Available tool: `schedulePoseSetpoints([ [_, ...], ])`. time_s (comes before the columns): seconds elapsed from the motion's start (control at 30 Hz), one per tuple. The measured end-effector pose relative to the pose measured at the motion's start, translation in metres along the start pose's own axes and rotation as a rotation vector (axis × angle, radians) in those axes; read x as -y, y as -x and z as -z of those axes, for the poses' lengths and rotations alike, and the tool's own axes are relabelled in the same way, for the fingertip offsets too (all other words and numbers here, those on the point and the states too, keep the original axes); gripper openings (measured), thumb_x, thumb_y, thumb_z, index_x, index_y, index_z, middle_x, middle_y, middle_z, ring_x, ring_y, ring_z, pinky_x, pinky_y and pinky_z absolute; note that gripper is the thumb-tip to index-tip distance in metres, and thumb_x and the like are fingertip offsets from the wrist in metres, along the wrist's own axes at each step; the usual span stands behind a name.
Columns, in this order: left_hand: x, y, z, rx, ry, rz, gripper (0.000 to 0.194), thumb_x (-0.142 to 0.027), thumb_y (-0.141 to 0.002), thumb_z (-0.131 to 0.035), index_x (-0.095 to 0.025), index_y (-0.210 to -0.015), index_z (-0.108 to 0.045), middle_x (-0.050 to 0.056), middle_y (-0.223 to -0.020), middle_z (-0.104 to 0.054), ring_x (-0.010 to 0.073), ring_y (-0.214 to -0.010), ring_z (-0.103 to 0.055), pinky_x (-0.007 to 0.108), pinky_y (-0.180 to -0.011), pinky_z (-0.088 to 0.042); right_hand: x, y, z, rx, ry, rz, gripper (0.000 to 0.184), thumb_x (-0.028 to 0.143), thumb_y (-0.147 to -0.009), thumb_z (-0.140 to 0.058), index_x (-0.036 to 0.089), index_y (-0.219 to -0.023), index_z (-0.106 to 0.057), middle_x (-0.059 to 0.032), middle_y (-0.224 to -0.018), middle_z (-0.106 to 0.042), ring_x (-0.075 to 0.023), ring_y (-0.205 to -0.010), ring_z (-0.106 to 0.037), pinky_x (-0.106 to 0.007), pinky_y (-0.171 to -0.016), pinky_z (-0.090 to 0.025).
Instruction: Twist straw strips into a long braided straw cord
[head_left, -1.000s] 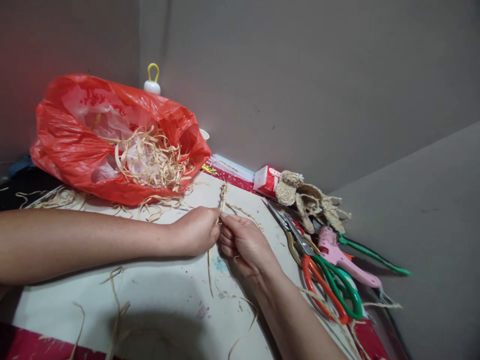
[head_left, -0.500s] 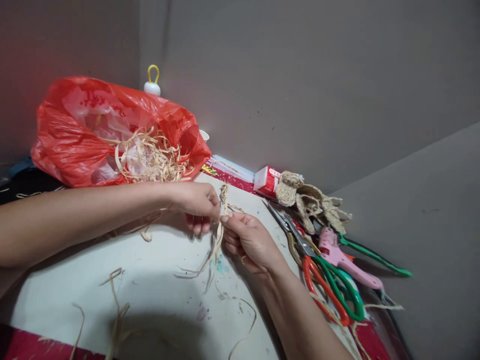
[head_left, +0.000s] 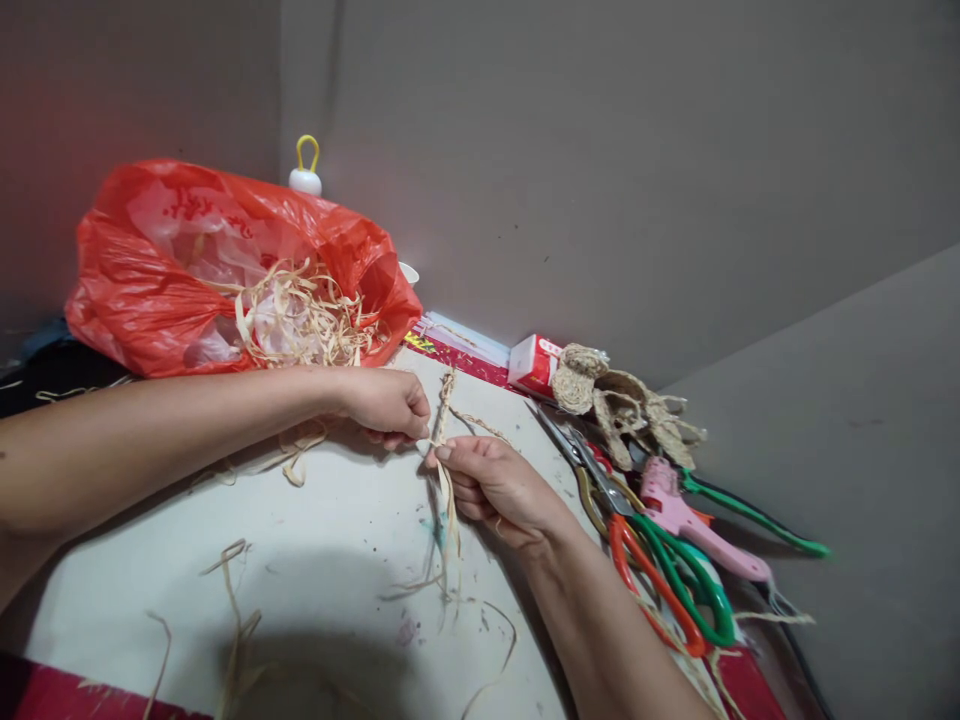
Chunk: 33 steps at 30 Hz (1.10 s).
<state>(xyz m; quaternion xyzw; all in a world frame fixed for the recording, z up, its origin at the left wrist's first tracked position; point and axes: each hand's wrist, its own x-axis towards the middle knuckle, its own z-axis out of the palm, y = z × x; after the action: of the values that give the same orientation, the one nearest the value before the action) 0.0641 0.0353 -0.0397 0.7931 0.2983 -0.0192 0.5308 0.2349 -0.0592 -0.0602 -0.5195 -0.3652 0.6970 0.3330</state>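
Hands: left hand [head_left: 386, 403] and right hand [head_left: 495, 485] both pinched the straw braid [head_left: 445, 400] at desk [head_left: 330, 560] centre.
Bag [head_left: 150, 300]: red, at ten o'clock, held loose straw strips [head_left: 300, 315].
Scissors [head_left: 660, 570]: at three o'clock.

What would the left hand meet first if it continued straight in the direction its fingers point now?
The left hand points rightward. First it would meet the braided straw strand at its fingertips, which it seems to touch already. Right behind that is the right hand. Depth is unclear, so this is a guess.
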Motion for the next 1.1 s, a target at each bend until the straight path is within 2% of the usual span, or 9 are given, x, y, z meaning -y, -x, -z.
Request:
schedulePoseSetpoints([
  [0.07, -0.001, 0.000, 0.000, -0.152, -0.130, 0.015, 0.018, -0.021, -0.073, -0.053, -0.015, -0.057, -0.056, -0.001, -0.047, -0.053, 0.0094, -0.041, -0.042, 0.022, -0.047, -0.032, -0.001, -0.001, 0.002, 0.004, 0.025, 0.001, 0.021, 0.030, -0.068, -0.072, 0.011, -0.070, -0.062, 0.0132, -0.037, -0.026, -0.0012, -0.034, -0.013, -0.018, -0.034, -0.007],
  [0.17, -0.005, -0.002, -0.010, -0.663, -0.407, -0.099, 0.017, -0.013, -0.073, -0.047, -0.014, -0.077, -0.064, 0.005, -0.073, -0.064, 0.0154, -0.066, -0.055, 0.026, -0.063, -0.040, -0.001, -0.001, 0.005, 0.010, 0.040, 0.012, 0.023, 0.031, -0.068, -0.071, 0.010, -0.072, -0.063, 0.0130, -0.037, -0.027, -0.0014, -0.034, -0.015, -0.018, -0.035, -0.008],
  [0.23, -0.006, -0.003, -0.022, -0.821, -0.439, -0.205, 0.026, -0.012, -0.076, -0.042, -0.013, -0.093, -0.063, 0.008, -0.089, -0.065, 0.0181, -0.081, -0.057, 0.028, -0.073, -0.040, -0.001, -0.002, 0.006, 0.017, 0.038, 0.020, 0.023, 0.031, -0.068, -0.072, 0.010, -0.072, -0.063, 0.0131, -0.037, -0.027, -0.0016, -0.034, -0.015, -0.018, -0.035, -0.008],
  [0.27, -0.005, -0.005, -0.029, -0.780, -0.388, -0.220, 0.027, -0.014, -0.078, -0.041, -0.013, -0.094, -0.062, 0.008, -0.090, -0.065, 0.0180, -0.082, -0.057, 0.028, -0.073, -0.041, -0.001, -0.002, 0.006, 0.020, 0.035, 0.025, 0.023, 0.031, -0.068, -0.072, 0.011, -0.071, -0.062, 0.0132, -0.038, -0.026, -0.0016, -0.034, -0.015, -0.018, -0.035, -0.008],
  [0.43, 0.006, -0.011, -0.049, -0.312, 0.033, -0.098, 0.024, -0.023, -0.080, -0.038, -0.015, -0.064, -0.055, -0.001, -0.056, -0.054, 0.0108, -0.052, -0.046, 0.022, -0.054, -0.036, 0.000, -0.002, 0.008, 0.033, 0.047, 0.026, 0.025, 0.035, -0.069, -0.072, 0.014, -0.071, -0.059, 0.0133, -0.039, -0.025, -0.0022, -0.035, -0.014, -0.018, -0.035, -0.009],
  [0.8, 0.004, -0.009, -0.036, -0.217, 0.015, -0.157, 0.023, -0.016, -0.078, -0.043, -0.014, -0.061, -0.058, -0.001, -0.064, -0.062, 0.0089, -0.057, -0.050, 0.018, -0.058, -0.037, 0.000, 0.000, 0.011, 0.023, 0.260, 0.014, 0.028, 0.042, -0.072, -0.067, 0.015, -0.070, -0.057, 0.0122, -0.037, -0.029, -0.0034, -0.034, -0.014, -0.019, -0.034, -0.008],
  [0.87, 0.005, -0.010, -0.038, -0.194, 0.116, -0.116, 0.023, -0.018, -0.078, -0.044, -0.014, -0.060, -0.058, -0.002, -0.055, -0.057, 0.0079, -0.050, -0.046, 0.018, -0.052, -0.034, 0.000, 0.000, 0.010, 0.000, 0.317, 0.034, 0.030, 0.044, -0.073, -0.066, 0.015, -0.070, -0.057, 0.0121, -0.038, -0.028, -0.0039, -0.035, -0.015, -0.020, -0.035, -0.007],
  [1.0, 0.006, -0.011, -0.039, -0.092, 0.361, 0.039, 0.022, -0.024, -0.078, -0.047, -0.015, -0.060, -0.056, -0.007, -0.036, -0.028, 0.0067, -0.032, -0.020, 0.021, -0.036, -0.016, -0.002, 0.002, 0.009, -0.071, 0.437, 0.072, 0.031, 0.045, -0.074, -0.063, 0.016, -0.068, -0.055, 0.0112, -0.041, -0.029, -0.0049, -0.038, -0.018, -0.021, -0.037, -0.010],
  [1.1, 0.005, -0.010, -0.037, -0.027, 0.495, 0.091, 0.019, -0.026, -0.076, -0.052, -0.014, -0.061, -0.055, -0.008, -0.036, -0.025, 0.0058, -0.032, -0.017, 0.021, -0.034, -0.011, -0.002, 0.003, 0.006, -0.105, 0.538, 0.100, 0.031, 0.046, -0.075, -0.060, 0.017, -0.068, -0.052, 0.0101, -0.046, -0.030, -0.0055, -0.040, -0.020, -0.021, -0.039, -0.012],
])
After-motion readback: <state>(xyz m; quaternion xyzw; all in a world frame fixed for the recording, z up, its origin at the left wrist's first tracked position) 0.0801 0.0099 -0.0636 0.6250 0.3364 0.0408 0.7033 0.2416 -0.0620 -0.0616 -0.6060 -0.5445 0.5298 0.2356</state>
